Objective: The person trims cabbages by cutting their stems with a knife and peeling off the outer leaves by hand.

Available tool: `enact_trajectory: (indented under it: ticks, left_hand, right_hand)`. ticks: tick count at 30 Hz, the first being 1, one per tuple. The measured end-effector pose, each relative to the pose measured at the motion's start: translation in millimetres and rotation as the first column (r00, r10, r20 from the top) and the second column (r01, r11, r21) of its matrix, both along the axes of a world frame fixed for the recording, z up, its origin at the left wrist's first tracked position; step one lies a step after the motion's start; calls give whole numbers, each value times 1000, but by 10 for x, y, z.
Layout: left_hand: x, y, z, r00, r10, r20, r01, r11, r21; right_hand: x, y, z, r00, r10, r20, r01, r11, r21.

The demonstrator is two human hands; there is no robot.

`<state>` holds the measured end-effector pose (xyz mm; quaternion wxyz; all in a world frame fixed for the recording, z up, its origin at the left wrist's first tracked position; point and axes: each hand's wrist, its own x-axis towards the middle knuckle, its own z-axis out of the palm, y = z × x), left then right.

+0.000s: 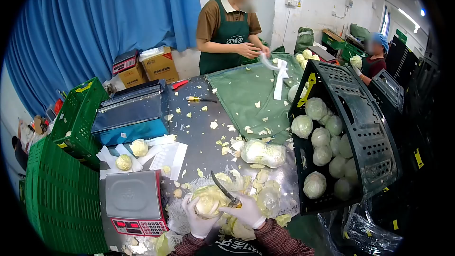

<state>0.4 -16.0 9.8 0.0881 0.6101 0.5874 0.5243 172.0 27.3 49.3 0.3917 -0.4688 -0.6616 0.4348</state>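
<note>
White gloves cover both hands. My left hand [198, 219] is wrapped round the near left side of a pale cabbage [208, 201] above the table's front part. In my right hand [247, 212] is a knife [222, 186] with a curved dark blade, its handle partly hidden by the fingers. The blade points up and left across the cabbage's right side; whether it touches cannot be told. Loose cabbage leaves [239, 230] and white foam netting [178, 214] lie about the hands. A plastic-wrapped cabbage [268, 199] sits right of the knife.
A red scale [133, 199] stands at left beside stacked green crates [61, 199]. To the right, a tilted black crate [350, 114] holds several wrapped cabbages. Wrapped cabbages [263, 153] lie mid-table; another knife [201, 99] lies farther back. A co-worker [232, 28] stands across the table.
</note>
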Motion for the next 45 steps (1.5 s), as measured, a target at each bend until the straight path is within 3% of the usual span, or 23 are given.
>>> enact_trajectory:
  ticks: [6,8,10,11,12,13,14,15,19,21,23,24,25,28,29,30,32,33,35,37,38,40,45]
  left_hand:
    - [-90,42,88,980,-175,91,180,982,-55]
    - [-96,27,78,953,-228,198,252,963,-101]
    - [-83,-24,-12,364,-57,929,518,842,-151]
    - [-102,-23,-25,363,-62,930,514,846,-144]
    - [-124,-19,-31,117,75,990,525,842,-126]
    - [-132,-33,-32,-139,213,967,532,840,-108]
    - [-118,-51,-31,-143,216,966,527,843,-111]
    - [-91,-57,-25,0,92,996,543,836,-77]
    - [-10,-178,240,462,-187,867,596,790,-147]
    - [-72,-176,362,589,-147,794,538,805,-250]
    - [-370,-151,406,882,-194,429,442,654,-614]
    - [-546,-81,212,930,-339,140,367,838,-405]
    - [-576,-60,307,981,-152,-124,105,940,-325]
    - [-436,92,514,985,-146,-96,126,974,-188]
    - [-270,129,566,950,-312,-4,298,911,-286]
    - [-127,140,585,883,-457,103,462,811,-360]
    - [73,143,391,871,-358,337,469,812,-348]
    - [95,174,186,797,-252,549,483,811,-330]
    - [49,225,-367,813,-239,531,461,822,-336]
    - [89,192,-437,920,-252,300,370,811,-453]
    - [97,209,-488,957,-283,65,280,837,-471]
    - [134,205,-586,965,-261,11,228,820,-525]
    - [145,223,-567,964,-264,-42,195,802,-565]
  right_hand:
    - [246,73,-27,952,-74,298,103,991,-82]
    - [445,286,-303,975,-168,146,191,969,-160]
    - [524,330,-335,965,-261,2,254,936,-245]
    - [536,296,-243,910,-294,293,309,951,-4]
    - [541,288,-179,758,-367,539,278,930,241]
    - [479,240,-203,759,-361,541,271,932,242]
    - [354,129,-281,931,-264,253,238,963,127]
    - [241,50,-336,983,-168,-79,170,985,28]
    - [33,-27,-460,933,-111,-343,-16,938,-347]
    - [173,98,-788,690,-323,-648,-336,649,-682]
    - [209,62,-1001,606,-401,-687,-397,596,-698]
    - [205,36,-944,570,-403,-716,-419,607,-675]
    - [203,31,-895,531,-405,-745,-441,618,-651]
    - [177,98,-840,632,-304,-713,-392,668,-633]
    - [181,144,-765,634,-301,-712,-397,663,-634]
    - [184,198,-620,810,-216,-545,-333,595,-731]
    - [146,193,-549,932,-95,-349,-248,534,-808]
    - [96,150,-586,959,-115,-259,-85,755,-650]
    - [89,72,-683,971,-166,-175,77,902,-426]
    - [227,-25,-785,934,-270,232,172,913,369]
    - [273,-109,-718,933,-265,245,166,918,360]
    - [340,-299,-536,828,-122,547,35,985,168]
    - [326,-541,-948,774,-113,624,-55,968,244]
